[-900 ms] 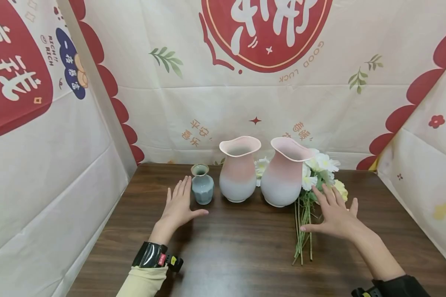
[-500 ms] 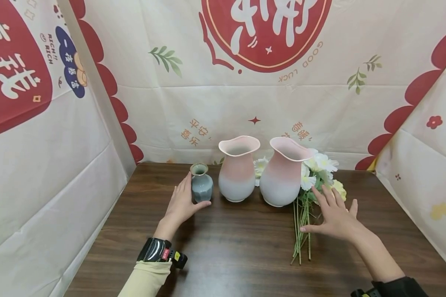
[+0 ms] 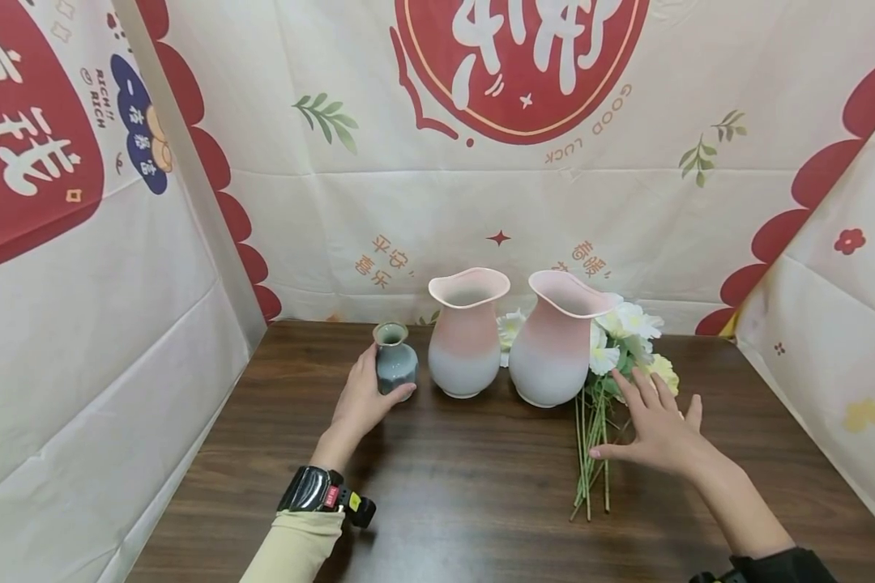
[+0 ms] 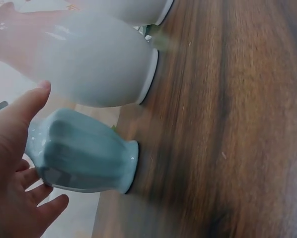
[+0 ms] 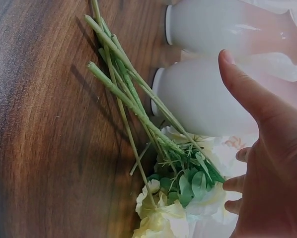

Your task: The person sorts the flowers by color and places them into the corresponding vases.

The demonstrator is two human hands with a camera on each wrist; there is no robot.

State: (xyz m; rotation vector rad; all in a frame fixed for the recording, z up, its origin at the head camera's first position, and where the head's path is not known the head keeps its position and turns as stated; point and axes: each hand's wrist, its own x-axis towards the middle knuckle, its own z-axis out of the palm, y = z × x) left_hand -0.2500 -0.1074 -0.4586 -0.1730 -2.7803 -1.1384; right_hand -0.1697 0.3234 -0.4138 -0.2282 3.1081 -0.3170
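A small blue-green ceramic vase [image 3: 397, 361] stands upright at the left of the group. My left hand [image 3: 361, 400] is round its near left side, fingers along the left and thumb across the front in the head view. In the left wrist view the thumb [image 4: 35, 101] stands apart from the vase, while the fingertips lie right at its body. My right hand [image 3: 663, 429] is spread, holding nothing, over the stems of a bunch of artificial flowers [image 3: 630, 324]. Those white and yellow flowers lie beside and behind the right-hand pink-and-white vase [image 3: 552, 356].
A second pink-and-white vase [image 3: 465, 348] stands between the small vase and the right-hand one. Bare green stems [image 3: 591, 461] point toward the near edge of the brown wooden table [image 3: 474, 502]. Printed cloth [image 3: 437, 202] hangs behind and at both sides.
My left hand has moved forward and right, and its thumb now overlaps the front of the small vase. The right hand has stayed nearly still.
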